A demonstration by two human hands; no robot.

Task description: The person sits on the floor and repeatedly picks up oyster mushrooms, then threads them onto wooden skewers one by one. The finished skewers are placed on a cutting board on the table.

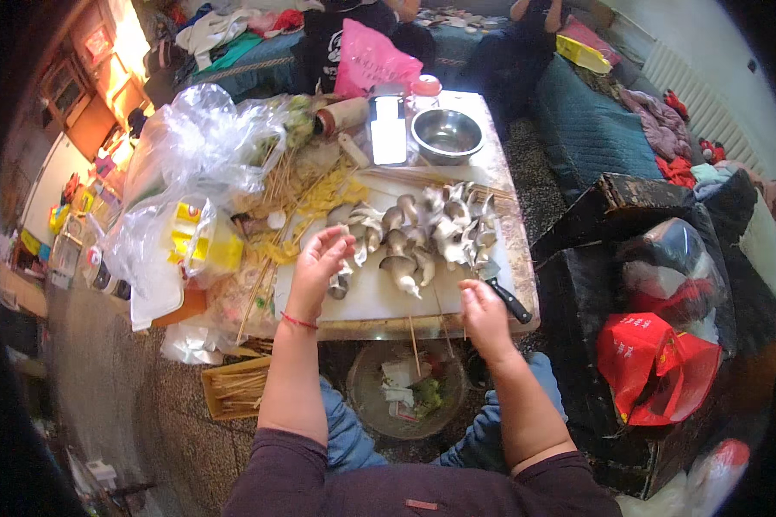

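Note:
My left hand (323, 258) is raised at the left part of a white cutting board (362, 309), its fingers apart, beside grey oyster mushrooms (456, 226) heaped there. Several mushrooms on skewers (398, 265) lie in the middle of the board, their bare stick ends (415, 342) jutting past the table's near edge. At the board's right, near a black-handled knife (509, 301), is my right hand (482, 310) with its fingers curled; whether it holds a thin stick I cannot tell. Yellow folded strips on skewers (326, 200) lie left of the mushrooms.
A steel bowl (447, 134) and a lit phone (388, 129) stand at the back. Plastic bags (200, 142) crowd the table's left. Below are a waste basin (368, 413) and a box of sticks (233, 388). Two people sit beyond the table; a red bag (659, 368) lies right.

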